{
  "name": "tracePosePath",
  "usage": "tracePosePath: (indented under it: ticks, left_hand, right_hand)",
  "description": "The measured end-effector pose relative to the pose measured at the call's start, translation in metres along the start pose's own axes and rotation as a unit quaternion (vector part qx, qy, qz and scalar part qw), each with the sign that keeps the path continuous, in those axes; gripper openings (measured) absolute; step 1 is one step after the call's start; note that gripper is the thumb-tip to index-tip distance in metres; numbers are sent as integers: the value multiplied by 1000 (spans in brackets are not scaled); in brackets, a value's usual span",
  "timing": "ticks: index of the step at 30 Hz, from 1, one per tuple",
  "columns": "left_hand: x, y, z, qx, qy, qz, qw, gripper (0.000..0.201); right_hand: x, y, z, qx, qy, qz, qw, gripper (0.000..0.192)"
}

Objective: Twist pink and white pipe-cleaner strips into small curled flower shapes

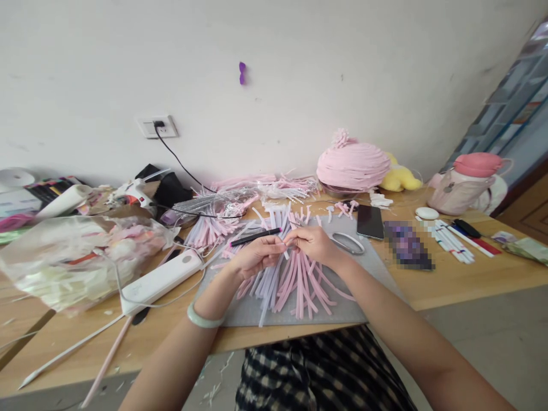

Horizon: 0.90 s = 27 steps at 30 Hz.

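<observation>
Pink strip [287, 244] pinched between both hands; left hand [257, 257] fingers also clamped black pen [255, 236], right hand [314, 244] fingers together; marking stage, likely.

A pixel-blurred object [409, 245] lies unreadable; both forearms run off the bottom edge.

phone [370, 221] beside metal ring [347, 242], pink hat [353, 164], pink-lidded bottle [464, 184], glue gun [133, 191], wall socket [157, 127], white power strip [160, 281], plastic bag [68, 260]
</observation>
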<state>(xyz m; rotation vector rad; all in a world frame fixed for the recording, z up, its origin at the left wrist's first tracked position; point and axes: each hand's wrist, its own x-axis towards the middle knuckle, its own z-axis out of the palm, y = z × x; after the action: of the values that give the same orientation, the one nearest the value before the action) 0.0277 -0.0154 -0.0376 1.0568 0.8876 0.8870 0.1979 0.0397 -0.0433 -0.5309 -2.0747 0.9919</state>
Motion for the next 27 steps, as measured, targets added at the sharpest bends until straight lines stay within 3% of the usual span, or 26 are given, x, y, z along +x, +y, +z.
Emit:
tracePosePath:
  ticks: [2, 4, 7, 10, 11, 12, 14, 17, 19, 24, 27]
  left_hand:
    - [1, 0, 3, 120, 56, 66, 989, 21]
    - [0, 0, 5, 276, 110, 133, 945, 22]
    - [-2, -1, 4, 518, 141, 233, 811, 22]
    - [-3, -5, 4, 676, 99, 305, 664, 22]
    - [-3, -7, 4, 699, 97, 312, 636, 22]
    - [-2, -8, 5, 707, 109, 310, 627, 22]
    - [0, -8, 7, 678, 154, 289, 658, 19]
    - [3, -6, 10, 566, 182, 248, 765, 18]
    - [4, -4, 10, 495, 183, 229, 818, 20]
    - [6, -4, 7, 425, 213, 202, 856, 16]
    - [6, -5, 11, 344, 203, 171, 901, 14]
  right_hand:
    - [1, 1, 2, 19, 7, 52, 998, 17]
    - [4, 0, 4, 52, 14, 117, 992, 12]
    - [7, -1, 7, 120, 16, 207, 971, 4]
    - [9, -1, 7, 199, 13, 264, 944, 10]
    - [10, 0, 6, 216, 11, 269, 939, 11]
    - [10, 1, 5, 224, 6, 267, 937, 12]
    - [11, 2, 2, 213, -7, 251, 944, 14]
    - [12, 4, -4, 164, -27, 221, 961, 17]
    - [12, 5, -6, 140, -33, 202, 969, 21]
    - [12, 10, -5, 130, -28, 136, 982, 25]
    - [12, 15, 0, 144, 20, 128, 981, 27]
